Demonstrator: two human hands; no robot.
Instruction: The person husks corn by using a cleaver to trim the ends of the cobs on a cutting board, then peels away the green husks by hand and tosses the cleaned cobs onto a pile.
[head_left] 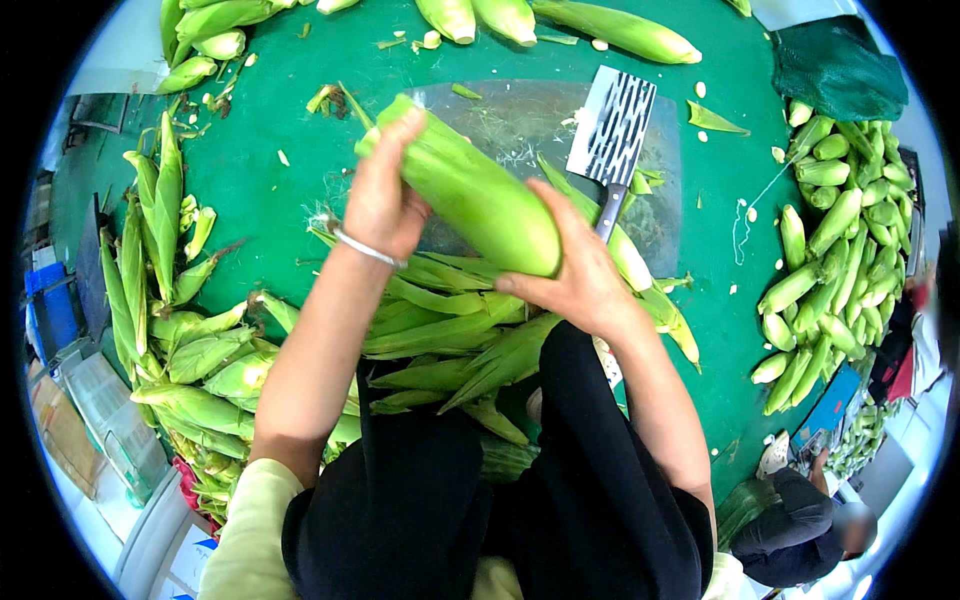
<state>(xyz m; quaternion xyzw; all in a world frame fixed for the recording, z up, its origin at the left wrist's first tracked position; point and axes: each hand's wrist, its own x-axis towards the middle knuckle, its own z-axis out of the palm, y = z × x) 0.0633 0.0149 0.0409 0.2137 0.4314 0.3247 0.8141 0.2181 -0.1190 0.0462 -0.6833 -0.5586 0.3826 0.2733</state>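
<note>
An ear of corn in its green husk is held between my two hands, tilted from upper left to lower right. My left hand wraps round its upper left end, where a thin strip of husk sticks out. The fingers and thumb of my right hand clasp the lower right end. A cleaver with a dark patterned blade and dark handle lies beyond my right hand on a grey cutting board. Loose green husk leaves lie between my hands and my knees.
Unhusked ears are heaped at the left. A large pile of trimmed ears lies at the right, below a dark green mesh bag. More ears lie along the far side of the green surface. Another person sits at the lower right.
</note>
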